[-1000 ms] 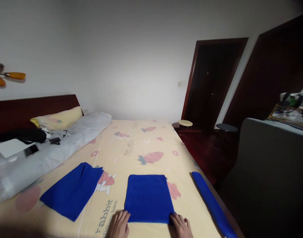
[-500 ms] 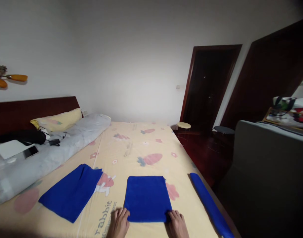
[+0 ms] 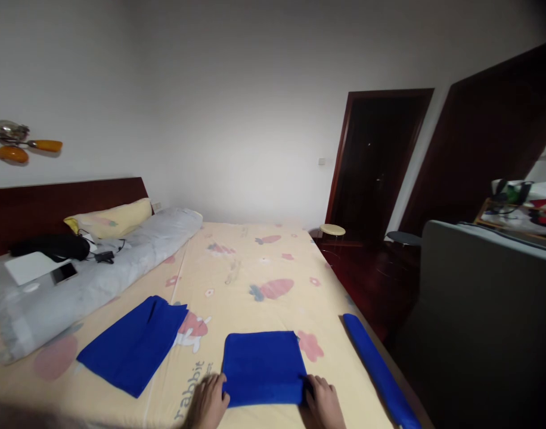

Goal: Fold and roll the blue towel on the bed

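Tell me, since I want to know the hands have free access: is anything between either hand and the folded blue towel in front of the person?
Nothing visible. The left hand touches the near-left corner of the middle blue towel and the right hand its near-right corner. The flat towel lies apart to the left, the rolled towel to the right.
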The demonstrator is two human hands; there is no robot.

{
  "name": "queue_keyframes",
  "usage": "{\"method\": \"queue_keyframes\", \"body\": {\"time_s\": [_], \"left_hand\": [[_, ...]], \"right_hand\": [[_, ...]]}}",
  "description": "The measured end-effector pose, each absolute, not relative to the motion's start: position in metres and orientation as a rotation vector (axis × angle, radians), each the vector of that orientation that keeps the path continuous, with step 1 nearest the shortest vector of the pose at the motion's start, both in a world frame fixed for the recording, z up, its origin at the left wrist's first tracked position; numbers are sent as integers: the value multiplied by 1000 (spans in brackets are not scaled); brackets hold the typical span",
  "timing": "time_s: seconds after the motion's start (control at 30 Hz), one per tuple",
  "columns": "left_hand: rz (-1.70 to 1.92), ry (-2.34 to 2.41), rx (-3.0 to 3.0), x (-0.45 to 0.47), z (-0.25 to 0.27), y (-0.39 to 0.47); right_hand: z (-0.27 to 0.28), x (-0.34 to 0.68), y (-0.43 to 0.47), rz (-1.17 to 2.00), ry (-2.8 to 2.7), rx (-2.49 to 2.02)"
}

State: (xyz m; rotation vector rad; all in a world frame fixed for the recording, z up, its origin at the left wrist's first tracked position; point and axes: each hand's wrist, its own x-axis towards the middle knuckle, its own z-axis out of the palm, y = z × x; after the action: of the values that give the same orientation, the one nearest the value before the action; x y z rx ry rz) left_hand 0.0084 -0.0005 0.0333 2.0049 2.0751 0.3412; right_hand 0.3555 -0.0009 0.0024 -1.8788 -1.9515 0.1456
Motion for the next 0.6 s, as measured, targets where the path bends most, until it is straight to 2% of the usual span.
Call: {"method": "queue_keyframes", "body": {"time_s": [0.2,0.33,0.43,0.6], "left_hand": [[376,2140,2110,33,22,-3],[310,1820,2162,75,22,-12],[255,1732,2100,96,16,-14],[207,1761,2056,83,-3,-10]], "right_hand": [[-2,332,-1,5,-1920,-1720],[0,276,-10,178,-2118,-1503],[-4,247,-12,301,-2134,-1535],[-15,262,-9,218,-2251,-1544]]}}
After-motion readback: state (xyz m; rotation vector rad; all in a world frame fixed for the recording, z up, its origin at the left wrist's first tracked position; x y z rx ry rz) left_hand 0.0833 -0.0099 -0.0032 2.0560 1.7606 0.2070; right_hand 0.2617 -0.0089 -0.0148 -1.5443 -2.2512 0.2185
